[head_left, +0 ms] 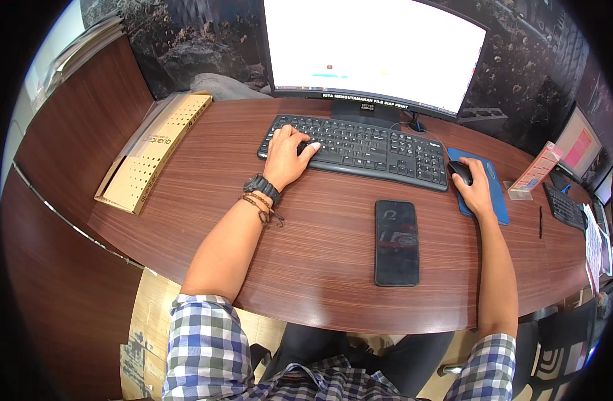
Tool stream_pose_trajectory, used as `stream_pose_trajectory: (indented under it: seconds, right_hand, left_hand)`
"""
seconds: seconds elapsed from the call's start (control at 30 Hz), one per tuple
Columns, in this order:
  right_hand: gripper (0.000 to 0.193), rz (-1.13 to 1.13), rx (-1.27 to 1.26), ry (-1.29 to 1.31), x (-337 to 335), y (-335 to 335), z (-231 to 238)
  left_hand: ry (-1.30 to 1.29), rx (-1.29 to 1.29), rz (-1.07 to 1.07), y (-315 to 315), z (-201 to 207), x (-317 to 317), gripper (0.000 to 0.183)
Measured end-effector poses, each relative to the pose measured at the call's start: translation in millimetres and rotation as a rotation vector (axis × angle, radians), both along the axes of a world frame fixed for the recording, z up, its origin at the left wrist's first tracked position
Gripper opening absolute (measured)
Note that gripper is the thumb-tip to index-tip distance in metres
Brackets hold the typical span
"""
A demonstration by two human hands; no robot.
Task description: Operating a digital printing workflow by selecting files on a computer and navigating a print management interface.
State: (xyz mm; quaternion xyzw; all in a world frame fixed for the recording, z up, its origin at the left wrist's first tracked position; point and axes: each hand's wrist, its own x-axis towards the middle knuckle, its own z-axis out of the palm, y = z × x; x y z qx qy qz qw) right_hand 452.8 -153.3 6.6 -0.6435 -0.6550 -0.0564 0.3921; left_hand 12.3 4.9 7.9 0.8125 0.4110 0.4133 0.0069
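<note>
My left hand (287, 154) rests on the left end of a black keyboard (360, 147), its fingers bent over the keys and the thumb held apart. It holds nothing. A dark watch (261, 188) and beaded bracelets (257, 202) are on that wrist. To the right of the keyboard, my right hand (476, 187) is wrapped over a black computer mouse (461, 172), which lies on a blue mouse pad (498, 200). Between my forearms a black phone (396, 244) lies face up with a dark screen.
Behind the keyboard stands a curved monitor (373, 47) with a mostly white screen. A long yellow-brown carton (152, 152) lies at the desk's left side. On the right are a pen (540, 222), an upright card holder (535, 171), a second keyboard (564, 206) and another monitor (579, 145).
</note>
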Motion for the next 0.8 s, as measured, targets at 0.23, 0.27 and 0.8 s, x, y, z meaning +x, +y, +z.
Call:
stream_pose_trajectory:
  seconds: [0.23, 0.27, 0.8]
  right_hand:
    - [0.043, -0.007, -0.002, -0.011, 0.0, 1.4, -0.4]
    - [0.043, -0.006, -0.002, -0.011, -0.7, 1.2, -0.2]
    - [0.043, -0.01, -0.014, 0.013, -2.1, 0.0, 1.2]
  left_hand:
    - [-0.005, 0.029, -0.014, -0.3, 0.4, -0.4, 0.032]
    - [-0.005, 0.028, -0.013, -0.3, 0.3, -0.6, 0.033]
    - [0.003, 0.026, -0.007, -1.0, 1.1, 0.3, 0.033]
